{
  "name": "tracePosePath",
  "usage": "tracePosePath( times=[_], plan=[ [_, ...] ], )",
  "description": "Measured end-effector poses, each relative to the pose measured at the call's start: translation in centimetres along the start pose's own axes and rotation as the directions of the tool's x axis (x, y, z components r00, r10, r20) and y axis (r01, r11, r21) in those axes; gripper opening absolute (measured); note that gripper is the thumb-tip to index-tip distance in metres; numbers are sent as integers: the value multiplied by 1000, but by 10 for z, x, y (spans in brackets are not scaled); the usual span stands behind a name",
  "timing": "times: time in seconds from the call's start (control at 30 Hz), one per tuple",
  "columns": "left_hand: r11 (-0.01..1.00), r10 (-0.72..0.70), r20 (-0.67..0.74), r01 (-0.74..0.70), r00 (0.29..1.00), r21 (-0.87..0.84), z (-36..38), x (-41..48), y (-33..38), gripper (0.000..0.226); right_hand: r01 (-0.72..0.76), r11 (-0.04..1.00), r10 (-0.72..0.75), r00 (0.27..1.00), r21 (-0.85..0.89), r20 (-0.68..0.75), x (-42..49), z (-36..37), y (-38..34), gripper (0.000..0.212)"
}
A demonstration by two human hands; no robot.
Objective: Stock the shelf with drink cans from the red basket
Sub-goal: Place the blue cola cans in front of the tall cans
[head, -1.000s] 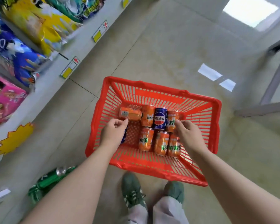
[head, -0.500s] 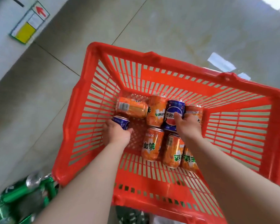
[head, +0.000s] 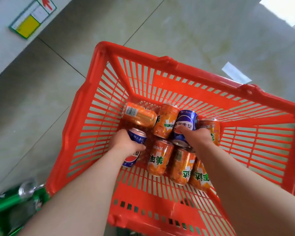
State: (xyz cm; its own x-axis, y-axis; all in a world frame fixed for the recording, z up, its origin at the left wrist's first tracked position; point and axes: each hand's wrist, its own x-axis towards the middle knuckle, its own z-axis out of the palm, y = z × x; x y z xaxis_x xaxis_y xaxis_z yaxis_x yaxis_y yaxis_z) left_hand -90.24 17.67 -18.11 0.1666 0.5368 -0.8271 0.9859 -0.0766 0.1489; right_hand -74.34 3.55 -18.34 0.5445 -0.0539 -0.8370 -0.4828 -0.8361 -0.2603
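Eight cans in red basket point(head: 99, 68), which sits on tiled floor point(head: 186, 28): 6 orange, 2 blue.
L hand point(head: 126, 142): fingers wrapped round blue can w/ red-white logo point(head: 134, 147), nr basket's left wall, can tilted.
R hand point(head: 197, 136): fingers closed over second blue can point(head: 186, 121), lying in back row betw. orange Mirinda can point(head: 166, 121) and another orange can point(head: 211, 128).
Orange can w/ barcode point(head: 138, 114): on its side, back-left, just beyond L hand.
Three orange cans point(head: 182, 164): front row, side by side, lying down.
Green cans point(head: 15, 201): outside basket, on floor bottom-left, blurred.
Shelf-edge price label point(head: 32, 17): top-left, yellow patch, red arrow.
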Motion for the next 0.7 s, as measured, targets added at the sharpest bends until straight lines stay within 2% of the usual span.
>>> tracePosePath(
  times=[0.1, 0.23, 0.4, 0.53, 0.7],
  plan=[
    [994, 10, -4, -11, 1000, -111, -16, -17, 2, 61, -42, 999, 42, 999, 13, -15, -23, -10, -8, 53],
    [963, 2, -16, -7, 1000, -270, -46, -50, 12, 63, -27, 999, 24, 996, 31, 84, -65, -35, -17, 47],
    [904, 54, -37, -65, 998, -422, -97, -114, 29, 68, 74, 996, -80, 983, 38, 163, -134, -75, -50, 44],
    [877, 122, -97, -153, 988, -456, -155, -174, 39, 58, 140, 983, -164, 961, 118, 224, -202, -108, -87, 42],
    [784, 173, -151, -229, 973, -576, -240, -248, 43, 41, 247, 950, -292, 920, 190, 263, -288, -137, -136, 41]
  ],
)
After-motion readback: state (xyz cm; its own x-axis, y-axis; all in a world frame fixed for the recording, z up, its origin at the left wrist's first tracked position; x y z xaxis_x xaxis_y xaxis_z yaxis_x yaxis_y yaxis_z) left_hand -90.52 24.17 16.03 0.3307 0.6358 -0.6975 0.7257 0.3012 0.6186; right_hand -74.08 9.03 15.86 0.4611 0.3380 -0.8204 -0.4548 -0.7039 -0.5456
